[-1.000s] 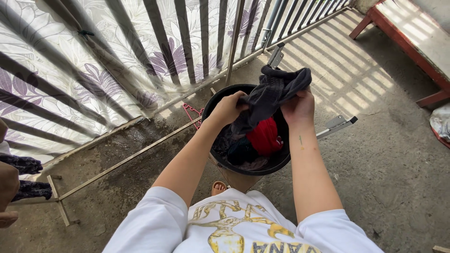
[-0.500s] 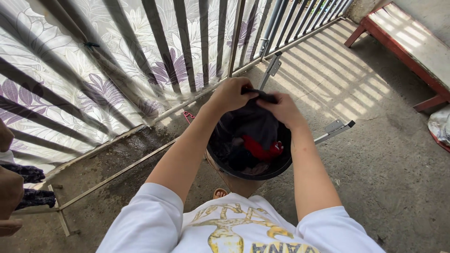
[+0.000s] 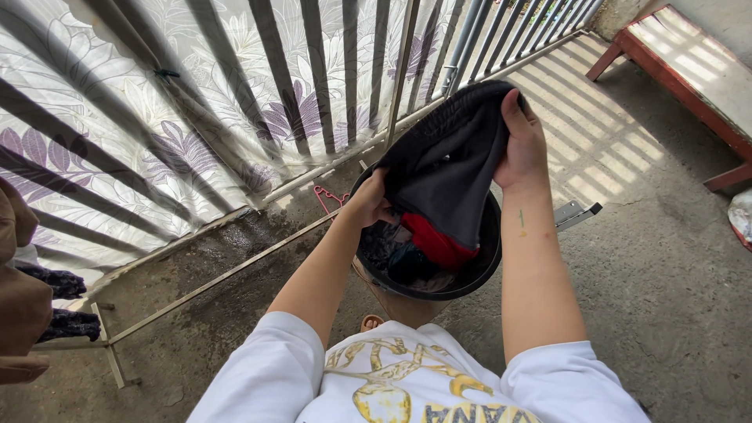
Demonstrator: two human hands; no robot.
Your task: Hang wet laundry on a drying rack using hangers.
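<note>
Your left hand [image 3: 370,205] pinches the lower edge of the dark garment [image 3: 450,168] above the black bucket [image 3: 484,266] while your right hand [image 3: 521,145] has its top closed in a grip, so a loose pinch could drop it onto the wet floor [image 3: 211,313].

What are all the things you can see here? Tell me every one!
Garment: one, black, held up over the bucket.
Bucket: one, black, on the floor, clothes inside.
Red cloth: one, in the bucket.
Hanger: one, pink, on the floor by the railing.
Railing: grey bars, ahead.
Curtain: one, white with purple flowers, behind the railing.
Bench: one, red-framed, top right.
Left hand: grips the garment low.
Right hand: grips the garment high.
</note>
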